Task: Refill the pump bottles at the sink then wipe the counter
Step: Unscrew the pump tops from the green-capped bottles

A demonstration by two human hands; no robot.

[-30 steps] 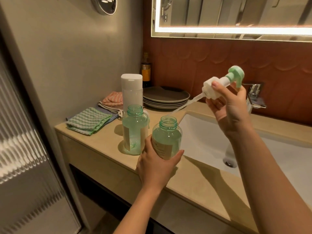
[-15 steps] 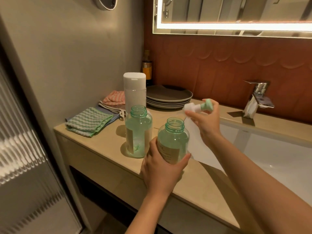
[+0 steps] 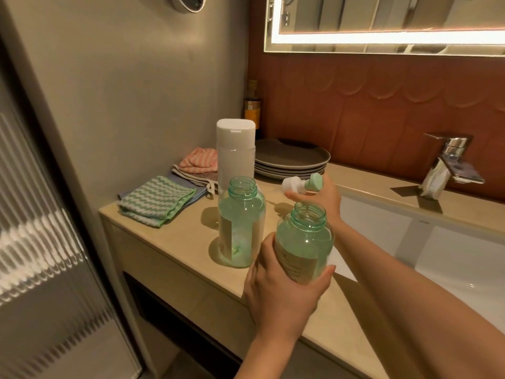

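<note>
The left hand (image 3: 284, 294) grips the open pump bottle (image 3: 304, 247) low at the counter (image 3: 177, 242) edge and should hold it upright; its fill level is unclear. Just beyond, the right hand (image 3: 325, 198) holds the pump head (image 3: 300, 184). The second bottle (image 3: 241, 228) stands uncapped and looks nearly empty, with the capped white refill bottle (image 3: 235, 154) behind it.
</note>
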